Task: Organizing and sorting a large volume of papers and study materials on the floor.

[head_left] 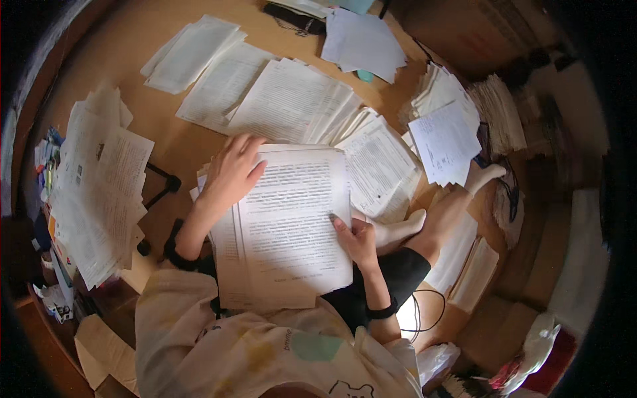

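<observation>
A thick stack of printed sheets (292, 205) rests over my lap, its edges not quite aligned. My right hand (358, 242) grips the stack's right edge, thumb on the top page and the other fingers mostly hidden behind it. At the upper left corner is my left hand (232, 169), its fingers bent at the top edge and its thumb against the page. Just beyond the stack lie more printed pages (285, 99), overlapping in a fan. To their right is another printed pile (378, 162).
Loose papers (99, 192) are heaped at the left beside a black stand leg (162, 186). Further piles lie at the far left (192, 53), the back (363, 43) and the right (446, 142). A cardboard box (471, 33) stands at the back right. A black cable (431, 292) loops near my right knee.
</observation>
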`<control>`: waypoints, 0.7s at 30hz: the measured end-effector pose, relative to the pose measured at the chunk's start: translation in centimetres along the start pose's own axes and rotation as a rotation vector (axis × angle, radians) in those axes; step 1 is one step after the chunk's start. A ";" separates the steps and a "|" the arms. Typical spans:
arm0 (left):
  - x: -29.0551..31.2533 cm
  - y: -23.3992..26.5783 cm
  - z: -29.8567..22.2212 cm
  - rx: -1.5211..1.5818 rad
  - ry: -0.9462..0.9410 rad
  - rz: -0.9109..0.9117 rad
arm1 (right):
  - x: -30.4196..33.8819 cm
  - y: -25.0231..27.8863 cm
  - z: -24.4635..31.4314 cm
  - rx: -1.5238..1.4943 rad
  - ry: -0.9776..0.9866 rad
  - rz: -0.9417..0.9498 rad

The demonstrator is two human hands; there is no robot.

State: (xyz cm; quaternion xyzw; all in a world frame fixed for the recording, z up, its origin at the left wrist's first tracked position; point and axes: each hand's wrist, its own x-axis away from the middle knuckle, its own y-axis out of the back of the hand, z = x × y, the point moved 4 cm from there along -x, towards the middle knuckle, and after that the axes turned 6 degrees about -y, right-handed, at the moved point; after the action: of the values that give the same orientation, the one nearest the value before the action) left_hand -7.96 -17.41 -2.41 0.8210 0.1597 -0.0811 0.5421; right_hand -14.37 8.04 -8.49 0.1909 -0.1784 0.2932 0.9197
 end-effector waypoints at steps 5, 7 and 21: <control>3.4 -0.5 -0.2 -0.043 0.063 0.104 | 0.2 0.1 -2.6 -0.272 -0.080 0.076; 3.7 0.0 -0.6 -0.085 0.034 0.028 | 0.9 -0.8 -1.9 -0.691 -0.341 0.148; 5.7 0.0 -5.1 0.529 0.104 0.087 | 1.2 -0.9 -1.9 -0.722 -0.259 0.367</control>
State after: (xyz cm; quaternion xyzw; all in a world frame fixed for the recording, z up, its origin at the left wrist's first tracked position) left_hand -2.78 -11.71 -2.07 0.9433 0.1253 -0.0543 0.3027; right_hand -12.49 8.79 -9.77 -0.1433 -0.4145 0.3443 0.8301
